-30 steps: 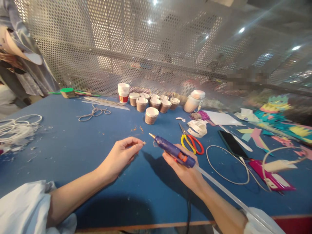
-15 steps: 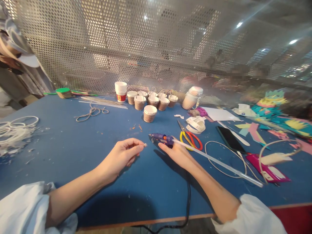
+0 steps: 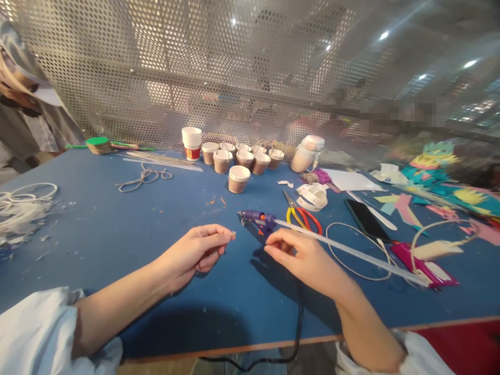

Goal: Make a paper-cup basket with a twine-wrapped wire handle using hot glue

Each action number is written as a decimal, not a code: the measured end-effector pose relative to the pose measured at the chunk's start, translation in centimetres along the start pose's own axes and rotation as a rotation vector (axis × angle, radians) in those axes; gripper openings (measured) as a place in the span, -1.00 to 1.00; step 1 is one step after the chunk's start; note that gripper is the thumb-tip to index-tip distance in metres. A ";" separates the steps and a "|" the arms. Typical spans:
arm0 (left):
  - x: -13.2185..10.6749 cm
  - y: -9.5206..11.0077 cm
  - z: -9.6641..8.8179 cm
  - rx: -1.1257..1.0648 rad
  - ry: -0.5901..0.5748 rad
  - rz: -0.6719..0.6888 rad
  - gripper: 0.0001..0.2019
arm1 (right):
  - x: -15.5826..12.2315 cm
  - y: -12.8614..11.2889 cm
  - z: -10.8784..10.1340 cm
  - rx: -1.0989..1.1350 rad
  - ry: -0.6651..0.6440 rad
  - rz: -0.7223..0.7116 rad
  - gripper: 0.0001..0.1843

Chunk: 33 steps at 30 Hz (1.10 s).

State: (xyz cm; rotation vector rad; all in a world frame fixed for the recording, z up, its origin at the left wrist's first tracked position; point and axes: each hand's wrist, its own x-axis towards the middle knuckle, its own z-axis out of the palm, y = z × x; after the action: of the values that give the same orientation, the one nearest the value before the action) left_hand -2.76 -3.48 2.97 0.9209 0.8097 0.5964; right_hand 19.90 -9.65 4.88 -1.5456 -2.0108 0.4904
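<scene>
My left hand (image 3: 201, 252) is closed in a pinch, and a tiny pale bit (image 3: 233, 235), too small to name, pokes out at its fingertips. A purple glue gun (image 3: 258, 217) lies on the table with a long clear glue stick (image 3: 351, 252) running out of its back. Just on the near side of the gun hovers my right hand (image 3: 304, 255), its thumb and fingers apart with nothing between them. Beyond both hands a small brown-wrapped cup (image 3: 238, 180) with a white rim stands upright. Scissors (image 3: 302, 214) with red and yellow handles lie behind the glue stick.
Several similar cups (image 3: 222, 161) and a stack of paper cups (image 3: 191, 143) line the back. White cord (image 3: 23, 205) lies left. At right are a phone (image 3: 367, 220), a pink packet (image 3: 425, 268) and a cable (image 3: 332, 260). A person (image 3: 27, 99) is at far left.
My right hand has let go of the glue gun and drawn back toward me, leaving the gun on the table. My left hand keeps its pinch, nearly in place.
</scene>
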 end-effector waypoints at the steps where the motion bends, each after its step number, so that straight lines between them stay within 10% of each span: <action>1: 0.0 -0.1 0.1 0.005 -0.007 -0.012 -0.81 | 0.1 -0.2 0.5 0.058 0.014 -0.058 -0.91; 9: -0.9 -0.6 1.1 0.039 -0.031 -0.075 -0.79 | 0.7 -0.9 3.5 0.064 0.192 -0.431 -0.85; 18: -0.9 -0.9 1.1 0.240 -0.012 -0.027 -0.76 | 1.0 -1.1 3.3 -0.196 0.184 -0.521 -0.82; 25: -1.3 -1.3 1.2 0.838 0.058 0.448 -0.88 | 0.9 -1.4 3.6 -0.153 0.110 -0.405 -0.83; 33: -1.3 -3.1 0.3 1.352 0.141 1.024 -0.82 | 1.0 -2.5 3.0 0.368 -0.180 0.108 -0.84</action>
State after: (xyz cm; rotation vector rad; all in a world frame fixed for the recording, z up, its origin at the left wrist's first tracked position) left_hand -2.94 -6.02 0.85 2.6347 0.7857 0.9881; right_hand 15.93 -9.21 4.19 -1.4242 -1.8390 1.0126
